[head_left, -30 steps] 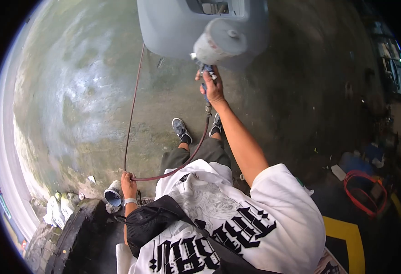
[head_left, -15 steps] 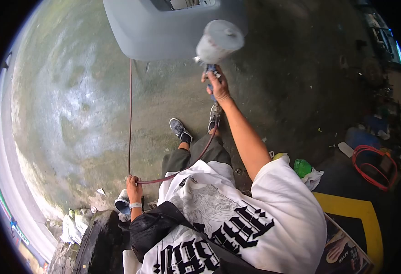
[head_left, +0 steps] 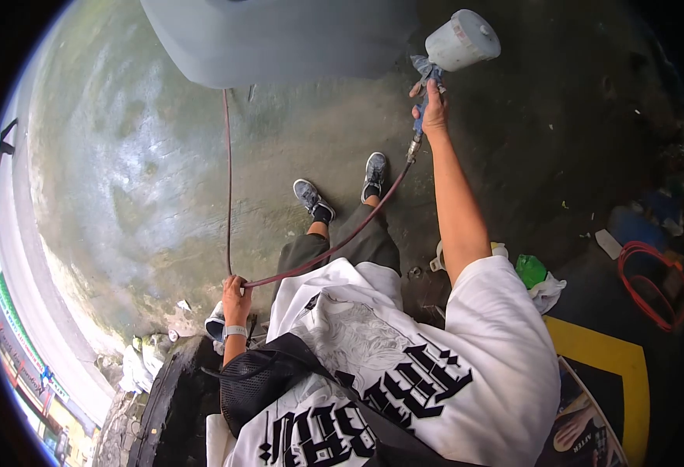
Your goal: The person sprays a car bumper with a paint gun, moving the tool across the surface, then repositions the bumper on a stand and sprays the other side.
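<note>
My right hand (head_left: 434,113) is wrapped round the handle of a blue spray gun (head_left: 427,74), which has a white cup (head_left: 462,40) on top. From the gun's lower end a dark red hose (head_left: 342,247) curves down to my left hand (head_left: 237,300), whose fingers are closed round it. Beyond that hand the hose runs up the floor to a large grey panel (head_left: 279,43) at the top of the view. The gun is to the right of the panel, apart from it.
Below my feet is a concrete floor (head_left: 124,179). At the right lie a coiled red cable (head_left: 630,300), a green bag (head_left: 530,271) and a yellow-edged board (head_left: 634,373). A black object (head_left: 174,397) stands at the lower left, beside white bags (head_left: 135,370).
My right hand has moved the spray gun to the right and upward, away from the panel. The panel sits higher and further left in view. My left hand still holds the hose.
</note>
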